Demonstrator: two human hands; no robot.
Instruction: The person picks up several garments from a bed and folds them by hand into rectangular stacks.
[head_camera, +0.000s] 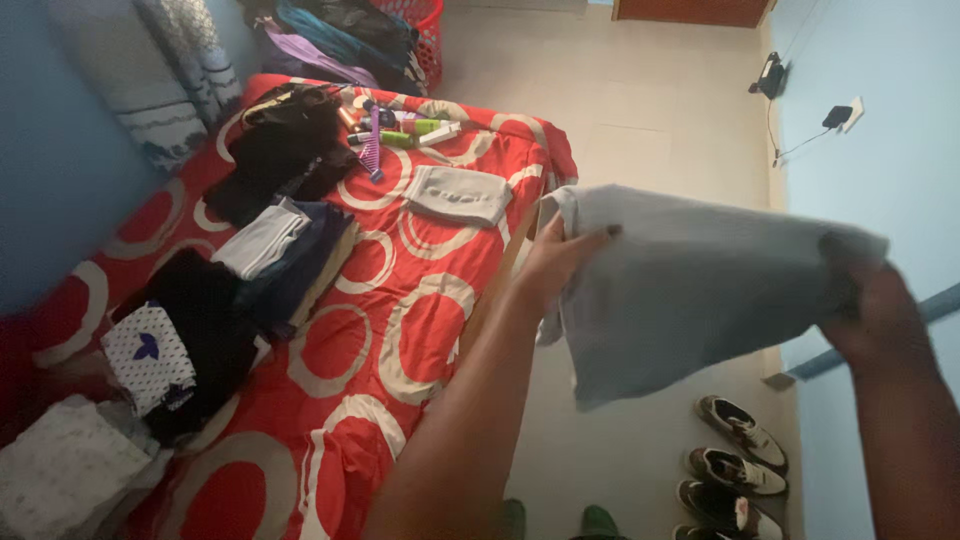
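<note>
Grey cloth (700, 290) hangs spread out in the air between my two hands, with my left hand (555, 262) pinching one top corner and my right hand (868, 300) closed tight on the other. It is not folded yet. Off past my left fingers, folded clothes (270, 245) already sit in piles on the red bed (390, 330), so I think much is done.

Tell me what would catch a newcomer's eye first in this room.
First, the grey cloth held spread out in mid-air on the right, gripped by the left hand and the right hand. Next, the bed on the left with its red cover of pale rings, carrying folded clothes. Below the cloth, shoes stand on the floor.
</note>
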